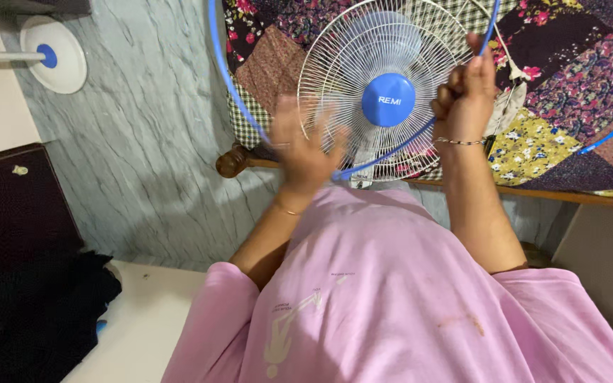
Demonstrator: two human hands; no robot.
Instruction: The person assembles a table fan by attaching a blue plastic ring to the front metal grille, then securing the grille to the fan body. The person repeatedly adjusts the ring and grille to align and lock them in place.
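- White wire fan guard [384, 85], blue hub, upright between both hands, above pink-clad lap.
- Right hand [466, 96] clenched on blue rim ring [232, 85] at guard's right edge.
- Left hand [303, 152] blurred, fingers spread, released, against guard's lower left.
- Patchwork quilt [569, 92] on bed behind.

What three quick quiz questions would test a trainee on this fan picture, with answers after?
1. True or false: the right hand is closed on the blue rim ring.
2. What colour is the hub at the middle of the fan guard?
3. Where is the left hand: A, flat on the quilt; B, blurred, at the guard's lower left edge; C, on the round white base?

Key: 1 true. 2 blue. 3 B.
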